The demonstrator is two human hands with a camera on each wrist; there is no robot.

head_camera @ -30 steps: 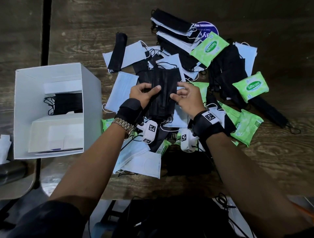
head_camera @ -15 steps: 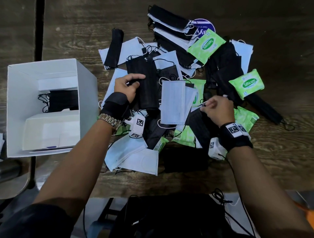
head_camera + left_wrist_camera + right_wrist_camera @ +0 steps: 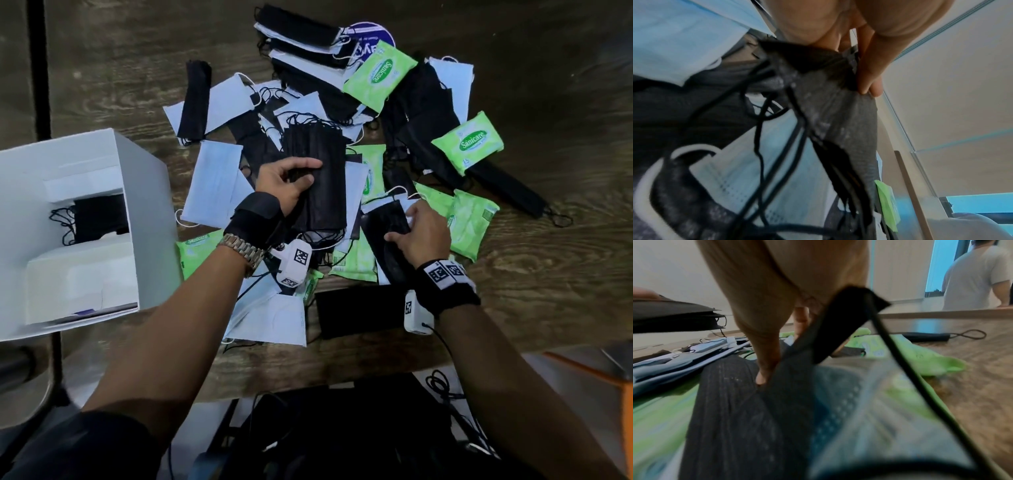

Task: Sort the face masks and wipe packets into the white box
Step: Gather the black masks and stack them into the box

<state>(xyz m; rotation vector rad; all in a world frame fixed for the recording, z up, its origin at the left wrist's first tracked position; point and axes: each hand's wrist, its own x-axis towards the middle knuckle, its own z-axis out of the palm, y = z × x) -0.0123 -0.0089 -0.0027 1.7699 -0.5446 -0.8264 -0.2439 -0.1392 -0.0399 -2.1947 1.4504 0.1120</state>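
A: Hands status?

B: Left hand (image 3: 286,185) grips stack of black masks (image 3: 317,178) above the pile on desk (image 3: 548,291). Right hand (image 3: 423,234) pinches another black mask (image 3: 383,236) w/ thumb and fingers.

A: Next?

B: I think: put this mask on the stack, edges aligned, ear loops (image 3: 764,146) tucked so they do not catch other masks. Then carry to white box (image 3: 147,219) at left; some black masks already inside. Wipe packets (image 3: 467,144) wait on desk.

Bare forearms; a black wrist strap (image 3: 253,219) on each, carrying a white camera (image 3: 294,262) with square black-and-white markers. A metal watch (image 3: 245,251) on the left. Dark sleeves.
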